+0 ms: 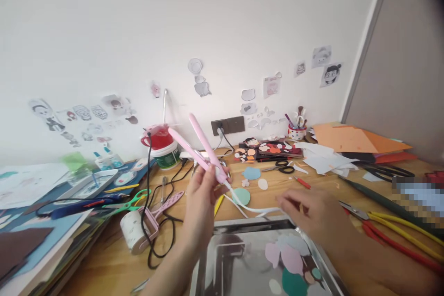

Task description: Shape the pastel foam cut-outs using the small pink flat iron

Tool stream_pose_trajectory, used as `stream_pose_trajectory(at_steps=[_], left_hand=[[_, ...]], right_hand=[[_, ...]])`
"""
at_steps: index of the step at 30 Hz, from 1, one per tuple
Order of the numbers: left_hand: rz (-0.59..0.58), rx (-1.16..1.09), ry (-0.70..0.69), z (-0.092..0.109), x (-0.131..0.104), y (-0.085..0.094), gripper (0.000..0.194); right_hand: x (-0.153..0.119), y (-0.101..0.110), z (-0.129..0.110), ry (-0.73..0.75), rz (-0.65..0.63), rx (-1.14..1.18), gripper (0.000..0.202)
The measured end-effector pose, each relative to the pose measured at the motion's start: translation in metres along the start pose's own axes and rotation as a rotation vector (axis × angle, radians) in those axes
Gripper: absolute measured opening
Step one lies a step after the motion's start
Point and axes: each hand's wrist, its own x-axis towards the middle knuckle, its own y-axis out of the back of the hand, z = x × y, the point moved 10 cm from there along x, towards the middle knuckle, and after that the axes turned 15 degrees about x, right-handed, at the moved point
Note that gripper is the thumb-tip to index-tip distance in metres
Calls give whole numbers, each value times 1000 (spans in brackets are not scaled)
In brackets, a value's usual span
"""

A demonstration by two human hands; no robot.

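My left hand (203,189) is closed round the lower part of a pink hair straightener (204,141), held upright at a tilt with its two arms spread apart. From its base a white cord (255,211) runs right over the wooden table to my right hand (308,208). The right fingers are curled together at the cord and seem to pinch it, slightly blurred. Below both hands lies a metal tray (249,225), with a pink cutout (292,259), a dark green cutout (294,282) and several other coloured pieces inside.
At left are a tape roll (132,232), green scissors (130,203), black cable (173,240) and stacked papers. Behind stand a red-and-white bucket (165,150) and a wall socket (227,126). Pliers (371,217), black scissors (285,166) and orange paper (343,138) lie right.
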Motion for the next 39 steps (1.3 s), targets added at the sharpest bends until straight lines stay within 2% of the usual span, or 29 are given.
stream_pose_trajectory(at_steps=[2, 5, 6, 7, 9, 10, 11, 14, 18, 23, 27, 32, 35, 39], left_hand=[[78, -20, -86, 19, 10, 24, 19], [267, -48, -181, 40, 17, 65, 19], [315, -63, -215, 46, 18, 77, 19], [353, -77, -244, 51, 19, 87, 17], [401, -96, -293, 60, 21, 102, 15], [420, -103, -310, 63, 21, 109, 14], [439, -110, -324, 67, 22, 116, 12], [503, -135, -353, 77, 20, 136, 9], [588, -170, -394, 88, 15, 158, 9], [604, -195, -388, 91, 14, 162, 13], [591, -210, -354, 86, 16, 157, 12], [571, -221, -368, 88, 17, 156, 13], [584, -218, -368, 89, 16, 159, 12], [610, -210, -383, 92, 13, 164, 13]], right_hand=[[0, 1, -28, 101, 85, -70, 18], [7, 6, -45, 151, 263, -78, 15], [10, 2, -54, 239, 285, -90, 15], [15, -12, -64, 340, 229, -114, 17], [25, -64, -69, 465, -109, -198, 21], [30, -86, -63, 440, -232, -266, 24], [36, -102, -54, 394, -295, -348, 26], [45, -134, -49, 403, -363, -417, 23], [39, -171, -52, 495, -495, -466, 20], [33, -203, -49, 591, -629, -513, 22], [35, -205, -49, 629, -668, -502, 25], [53, -188, -45, 536, -612, -421, 16], [64, -162, -40, 441, -512, -311, 15], [61, -110, -21, 285, -413, -122, 13]])
